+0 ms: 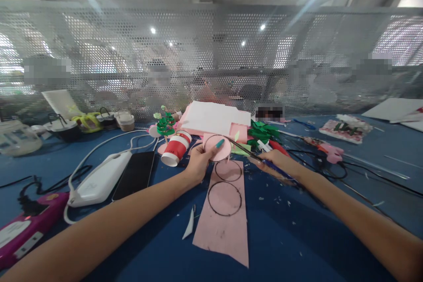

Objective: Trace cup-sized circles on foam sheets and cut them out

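Observation:
My left hand (201,158) pinches a pink foam circle (218,147) with a dark drawn outline, held just above the blue table. My right hand (272,162) grips scissors (246,150) whose thin blades reach left to the circle's edge. Below them lies a pink foam strip (224,216) with two more black circles drawn on it. A white offcut (189,224) lies to the strip's left.
A red and white paper cup (176,149) lies on its side by a black phone (135,175) and a white charger (99,180). Pink and white foam sheets (214,119), green paper pieces (261,134), a pink glue gun (325,150) and cables sit behind. A mesh screen stands at the back.

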A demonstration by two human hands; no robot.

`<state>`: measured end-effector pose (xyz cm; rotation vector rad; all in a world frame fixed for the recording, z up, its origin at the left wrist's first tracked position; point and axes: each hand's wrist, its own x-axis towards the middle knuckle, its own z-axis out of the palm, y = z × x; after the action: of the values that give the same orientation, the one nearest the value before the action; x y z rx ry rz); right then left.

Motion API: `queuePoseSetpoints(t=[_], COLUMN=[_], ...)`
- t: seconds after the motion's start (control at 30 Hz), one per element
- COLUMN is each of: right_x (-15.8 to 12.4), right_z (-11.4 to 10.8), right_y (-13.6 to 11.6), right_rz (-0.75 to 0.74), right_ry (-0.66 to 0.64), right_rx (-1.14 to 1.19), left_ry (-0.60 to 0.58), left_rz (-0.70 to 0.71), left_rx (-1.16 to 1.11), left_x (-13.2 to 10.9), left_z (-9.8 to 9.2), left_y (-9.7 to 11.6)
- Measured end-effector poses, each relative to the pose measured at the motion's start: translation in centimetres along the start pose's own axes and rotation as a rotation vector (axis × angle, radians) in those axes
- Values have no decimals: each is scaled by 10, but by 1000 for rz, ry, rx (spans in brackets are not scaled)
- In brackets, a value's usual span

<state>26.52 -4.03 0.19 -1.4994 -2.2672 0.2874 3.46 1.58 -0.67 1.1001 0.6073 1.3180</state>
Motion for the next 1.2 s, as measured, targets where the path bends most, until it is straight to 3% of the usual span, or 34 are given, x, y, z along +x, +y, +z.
queuePoseSetpoints(t=[0.43, 1.2], right_x=[-3, -2], right_z=[-4, -1], right_y=[-10, 1], right_rz=[25, -8], right_ry=[-7, 21], right_rx=[43, 29], left_ry=[-32, -33], left_rz=[-1, 7], left_rx=[31, 31], left_x=[0, 3], left_z=[-2, -8], left_y=[-4, -10])
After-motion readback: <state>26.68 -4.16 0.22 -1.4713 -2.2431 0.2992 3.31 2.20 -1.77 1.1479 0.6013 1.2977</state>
